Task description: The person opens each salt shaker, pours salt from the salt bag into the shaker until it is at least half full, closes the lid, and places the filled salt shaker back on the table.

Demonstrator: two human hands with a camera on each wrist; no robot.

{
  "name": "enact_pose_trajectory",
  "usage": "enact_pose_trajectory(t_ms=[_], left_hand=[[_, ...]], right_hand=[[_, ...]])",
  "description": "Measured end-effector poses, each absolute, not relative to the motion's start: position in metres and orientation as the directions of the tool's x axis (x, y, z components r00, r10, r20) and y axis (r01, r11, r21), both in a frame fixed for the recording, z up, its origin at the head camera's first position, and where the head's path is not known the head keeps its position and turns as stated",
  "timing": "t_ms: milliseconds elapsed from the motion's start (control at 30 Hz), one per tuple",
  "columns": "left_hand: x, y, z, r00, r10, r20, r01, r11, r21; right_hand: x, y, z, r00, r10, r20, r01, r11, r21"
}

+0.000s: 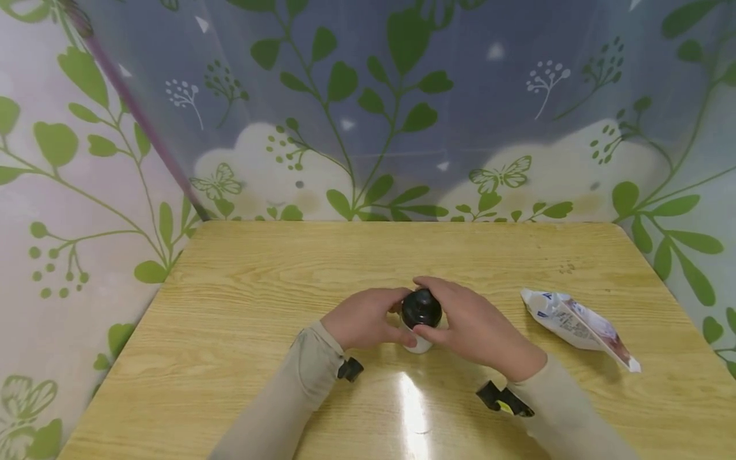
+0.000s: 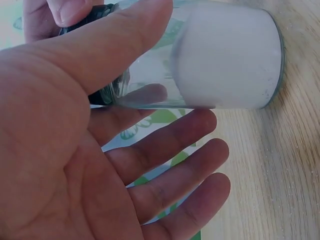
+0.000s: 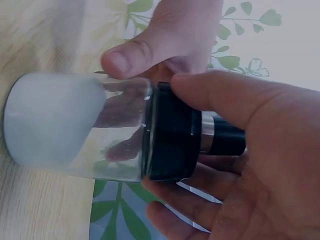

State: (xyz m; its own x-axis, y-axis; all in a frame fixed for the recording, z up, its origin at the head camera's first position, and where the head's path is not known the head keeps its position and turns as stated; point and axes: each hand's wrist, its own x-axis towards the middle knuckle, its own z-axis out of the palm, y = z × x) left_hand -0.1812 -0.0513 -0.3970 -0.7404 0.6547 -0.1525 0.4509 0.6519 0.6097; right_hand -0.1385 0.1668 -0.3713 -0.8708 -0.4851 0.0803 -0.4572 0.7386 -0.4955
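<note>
A clear glass jar (image 3: 55,120) partly filled with white grains stands on the table, its contents sloping to one side. On top is a black lid (image 1: 421,310) with a silver-ringed knob. My left hand (image 1: 368,318) holds the glass between thumb and index finger; its other fingers extend loosely in the left wrist view. With thumb and fingers around the lid's rim, my right hand (image 1: 474,322) grips it from the right. In the right wrist view the lid sits at the jar's mouth; whether it is fastened I cannot tell.
A crumpled white plastic packet (image 1: 575,324) with printing lies on the wooden table (image 1: 276,268) to the right of my right hand. Leaf-patterned walls (image 1: 368,153) enclose the table's back and sides. Dark wrist-camera mounts (image 1: 506,399) hang below both wrists.
</note>
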Motion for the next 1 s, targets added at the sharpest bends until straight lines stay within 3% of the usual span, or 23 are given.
enact_pose_trajectory(t_ms=[200,433,700,900,1000], left_hand=[[-0.18,-0.049,-0.396,-0.733,0.664,-0.149,0.469,0.652,0.596],[-0.18,-0.048,-0.398,-0.738,0.661,-0.134,0.474,0.649,0.595],[-0.181,-0.047,-0.396,-0.745,0.652,-0.141,0.464,0.658,0.593],[-0.181,-0.047,-0.394,-0.75,0.645,-0.148,0.459,0.667,0.587],[-0.18,-0.049,-0.393,-0.756,0.638,-0.146,0.453,0.67,0.588]], right_hand=[[-0.139,0.171,-0.372,-0.867,-0.497,0.039,-0.43,0.706,-0.562],[-0.142,0.163,-0.382,-0.91,-0.404,0.094,-0.398,0.788,-0.47],[-0.142,0.178,-0.37,-0.858,-0.514,-0.005,-0.38,0.642,-0.666],[-0.145,0.173,-0.376,-0.88,-0.465,0.096,-0.446,0.742,-0.5],[-0.145,0.173,-0.376,-0.873,-0.48,0.089,-0.456,0.737,-0.499]])
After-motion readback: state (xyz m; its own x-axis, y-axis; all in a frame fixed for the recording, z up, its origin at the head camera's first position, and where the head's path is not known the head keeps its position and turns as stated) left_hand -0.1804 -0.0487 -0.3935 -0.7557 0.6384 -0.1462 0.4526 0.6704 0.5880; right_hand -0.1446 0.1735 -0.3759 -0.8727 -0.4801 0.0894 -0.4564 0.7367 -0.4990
